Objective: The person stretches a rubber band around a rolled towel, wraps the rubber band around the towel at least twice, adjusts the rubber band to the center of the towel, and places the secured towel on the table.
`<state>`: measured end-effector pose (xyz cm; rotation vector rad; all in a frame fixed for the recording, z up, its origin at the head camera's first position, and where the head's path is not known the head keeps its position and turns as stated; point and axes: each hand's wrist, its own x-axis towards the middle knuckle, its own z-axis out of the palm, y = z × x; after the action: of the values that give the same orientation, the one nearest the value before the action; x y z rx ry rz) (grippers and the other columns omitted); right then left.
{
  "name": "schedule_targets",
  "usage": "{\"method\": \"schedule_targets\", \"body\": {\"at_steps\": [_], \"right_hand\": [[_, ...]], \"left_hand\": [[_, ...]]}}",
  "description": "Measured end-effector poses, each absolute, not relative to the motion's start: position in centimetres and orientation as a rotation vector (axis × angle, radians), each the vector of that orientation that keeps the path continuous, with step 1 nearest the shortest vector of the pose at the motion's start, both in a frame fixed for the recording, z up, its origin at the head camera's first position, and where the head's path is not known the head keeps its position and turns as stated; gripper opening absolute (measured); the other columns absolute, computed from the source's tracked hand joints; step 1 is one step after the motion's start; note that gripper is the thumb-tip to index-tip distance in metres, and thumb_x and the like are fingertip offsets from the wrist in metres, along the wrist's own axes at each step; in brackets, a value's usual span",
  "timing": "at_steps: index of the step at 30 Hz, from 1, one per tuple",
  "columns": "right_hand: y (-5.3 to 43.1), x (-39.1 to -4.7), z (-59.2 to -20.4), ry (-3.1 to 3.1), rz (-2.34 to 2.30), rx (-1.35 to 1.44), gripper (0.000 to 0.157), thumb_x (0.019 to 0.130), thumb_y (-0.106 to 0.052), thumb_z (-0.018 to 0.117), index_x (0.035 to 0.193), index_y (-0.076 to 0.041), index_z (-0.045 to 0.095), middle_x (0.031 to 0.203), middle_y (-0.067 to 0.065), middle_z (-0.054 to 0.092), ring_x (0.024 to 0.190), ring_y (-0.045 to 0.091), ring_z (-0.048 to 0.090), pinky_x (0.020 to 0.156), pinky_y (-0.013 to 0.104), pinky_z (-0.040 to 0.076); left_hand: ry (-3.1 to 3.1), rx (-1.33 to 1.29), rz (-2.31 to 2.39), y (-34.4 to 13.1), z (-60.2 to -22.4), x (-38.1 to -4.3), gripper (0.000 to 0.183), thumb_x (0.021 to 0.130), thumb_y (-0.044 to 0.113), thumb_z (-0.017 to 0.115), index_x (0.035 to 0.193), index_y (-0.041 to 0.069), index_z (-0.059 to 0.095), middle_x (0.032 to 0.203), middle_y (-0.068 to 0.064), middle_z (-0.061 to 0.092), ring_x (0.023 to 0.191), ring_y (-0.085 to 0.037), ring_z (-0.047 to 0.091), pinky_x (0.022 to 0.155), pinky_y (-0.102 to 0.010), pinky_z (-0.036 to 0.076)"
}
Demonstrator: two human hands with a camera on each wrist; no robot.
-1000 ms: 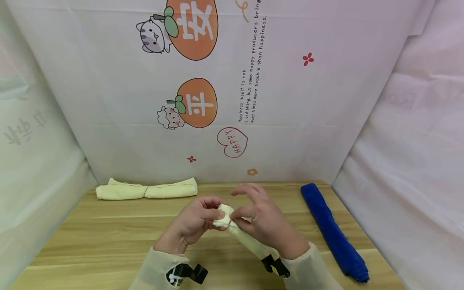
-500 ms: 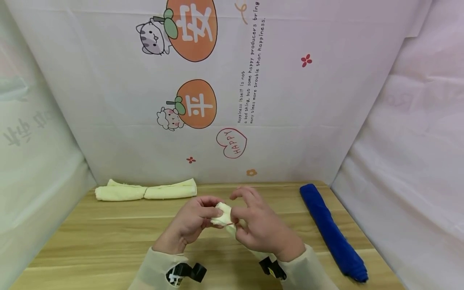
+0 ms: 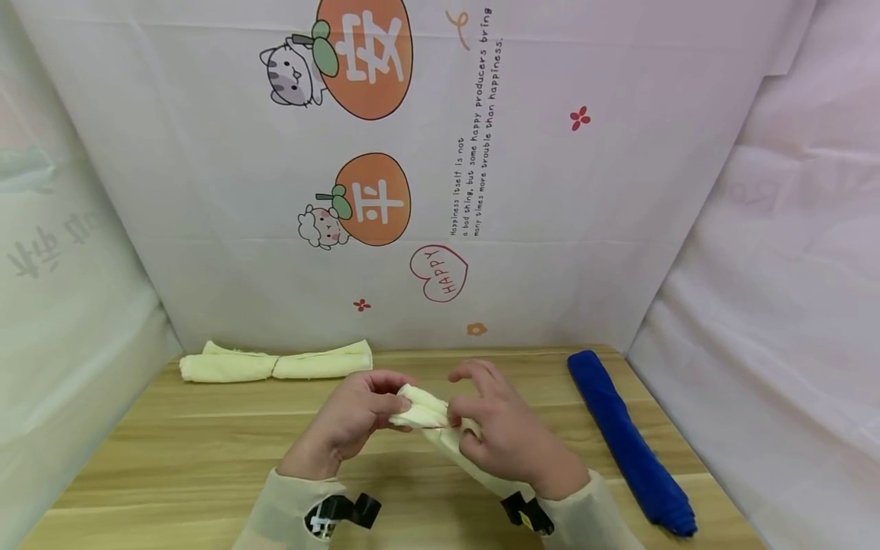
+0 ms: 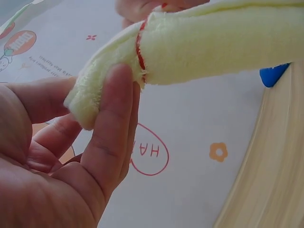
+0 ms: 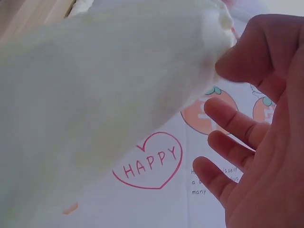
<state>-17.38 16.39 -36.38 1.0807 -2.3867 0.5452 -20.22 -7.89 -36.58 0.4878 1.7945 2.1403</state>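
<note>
A pale yellow rolled towel (image 3: 421, 411) is held up between both hands above the table. My left hand (image 3: 347, 420) pinches its left end, thumb on one side and fingers on the other in the left wrist view. Around the roll, a short way from that end, runs a thin red rubber band (image 4: 140, 45). My right hand (image 3: 505, 431) has thumb and index finger at the band, seeming to pinch it, though the exact contact is partly hidden. The other fingers of that hand stand off the cloth in the right wrist view. The roll's far part slants beneath the right hand.
At the table's back left lies another yellow rolled towel (image 3: 237, 367) with a band around its middle. A blue rolled towel (image 3: 632, 443) lies along the right side. White printed sheeting (image 3: 522, 290) stands behind the wooden table (image 3: 172, 458).
The band and my right hand have shifted along the roll away from the left hand, so more of the towel's end shows. The left hand has moved slightly left.
</note>
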Motion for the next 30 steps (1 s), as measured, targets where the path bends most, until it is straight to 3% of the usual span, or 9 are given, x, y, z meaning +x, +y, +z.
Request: {"method": "schedule_targets", "body": {"at_steps": [8,20,30], "right_hand": [[17.3,-17.9,-36.9,-2.367,0.576,1.121,0.013,0.091,-0.021,0.073,0.085,-0.028,0.064,0.128,0.003,0.052,0.129,0.029,0.038,0.104,0.054,0.035],[18.3,-18.2,-37.7,-2.3,0.665,1.148,0.011,0.089,-0.018,0.074,0.088,-0.026,0.066,0.13,0.004,0.049,0.125,0.031,0.039,0.1,0.054,0.037],[18.6,-18.2,-37.9,-2.318,0.687,1.155,0.007,0.092,-0.021,0.071,0.09,-0.026,0.067,0.13,0.002,0.049,0.124,0.028,0.039,0.096,0.054,0.04]], "left_hand": [[1.823,0.465,2.141,-9.0,-36.5,-20.4,0.026,0.088,-0.005,0.067,0.113,-0.011,0.066,0.101,-0.014,0.065,0.082,-0.023,0.067,0.071,-0.037,0.059],[1.763,0.477,2.189,-10.4,-36.2,-20.6,0.021,0.088,-0.008,0.065,0.108,-0.007,0.068,0.1,-0.014,0.066,0.082,-0.025,0.069,0.072,-0.039,0.059],[1.768,0.472,2.228,-11.5,-35.9,-20.8,0.02,0.088,-0.008,0.066,0.106,-0.001,0.072,0.1,-0.01,0.066,0.082,-0.022,0.067,0.07,-0.034,0.059]]}}
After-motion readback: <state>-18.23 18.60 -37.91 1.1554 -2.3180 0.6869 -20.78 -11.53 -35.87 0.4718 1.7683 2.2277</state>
